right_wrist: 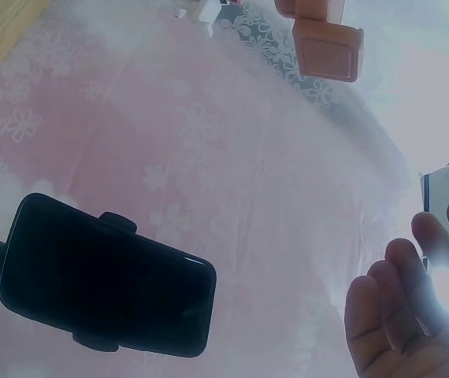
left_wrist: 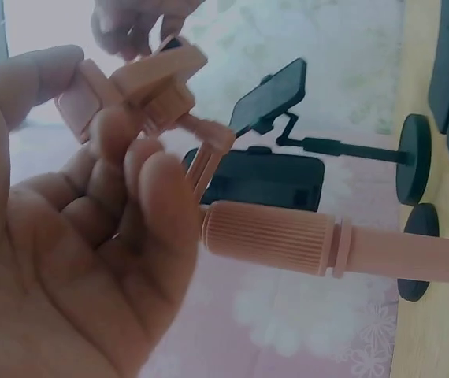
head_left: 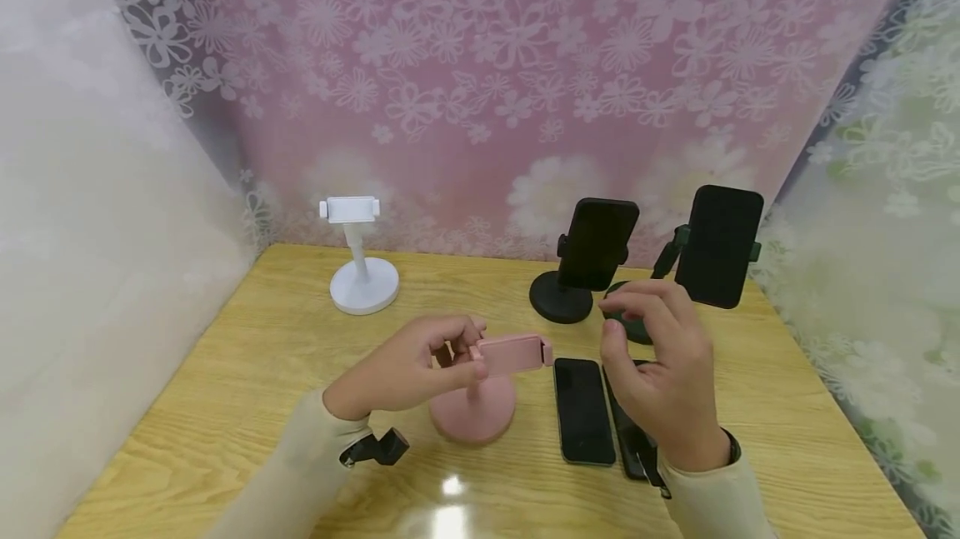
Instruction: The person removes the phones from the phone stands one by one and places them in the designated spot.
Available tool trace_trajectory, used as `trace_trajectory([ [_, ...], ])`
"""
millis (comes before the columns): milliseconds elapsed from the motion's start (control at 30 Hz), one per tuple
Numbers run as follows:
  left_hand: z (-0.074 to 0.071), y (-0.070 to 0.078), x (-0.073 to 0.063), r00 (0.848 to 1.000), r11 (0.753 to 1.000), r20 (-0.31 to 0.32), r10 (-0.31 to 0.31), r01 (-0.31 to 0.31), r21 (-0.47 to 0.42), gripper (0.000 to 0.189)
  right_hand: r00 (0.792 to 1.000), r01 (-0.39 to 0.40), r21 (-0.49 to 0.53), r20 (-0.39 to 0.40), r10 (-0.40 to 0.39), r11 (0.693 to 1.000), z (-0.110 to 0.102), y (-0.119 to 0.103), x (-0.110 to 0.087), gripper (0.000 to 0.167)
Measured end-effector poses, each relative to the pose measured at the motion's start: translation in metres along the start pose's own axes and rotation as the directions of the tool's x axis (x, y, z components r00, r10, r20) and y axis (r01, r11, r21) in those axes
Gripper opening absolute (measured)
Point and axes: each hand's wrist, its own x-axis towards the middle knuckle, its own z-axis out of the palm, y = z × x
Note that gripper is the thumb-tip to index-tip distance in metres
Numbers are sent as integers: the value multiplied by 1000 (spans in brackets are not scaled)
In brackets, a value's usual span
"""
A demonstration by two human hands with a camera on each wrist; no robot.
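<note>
Over the tabletop [head_left: 247,389] | our left hand [head_left: 423,364] pinches pink clamp [head_left: 512,354] | right hand [head_left: 666,364] half-open, empty | we should steady clamp level

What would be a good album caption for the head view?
Left hand gripping a pink phone stand, right hand raised nearby; white stand and two mounted phones behind.
</note>
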Motion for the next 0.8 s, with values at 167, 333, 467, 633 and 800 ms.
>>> trace_trajectory([
  [167,12,6,-3,995,997,-76,57,-53,52,13,1000,10,3,-17,-10,1000,-2,0,0,26],
  [333,19,16,-3,988,999,-153,33,-33,4,9,999,2,16,-45,-1,1000,-5,0,2,25],
  [467,18,20,2,982,993,-178,-62,42,-114,13,999,-10,15,-46,11,1000,-8,0,2,24],
  [633,20,23,7,955,964,-218,-200,152,-220,25,999,-17,26,-46,18,1000,-11,1,2,23],
  [800,19,15,15,917,942,-297,-264,180,-283,31,999,-26,36,-45,28,999,-13,1,2,23],
])
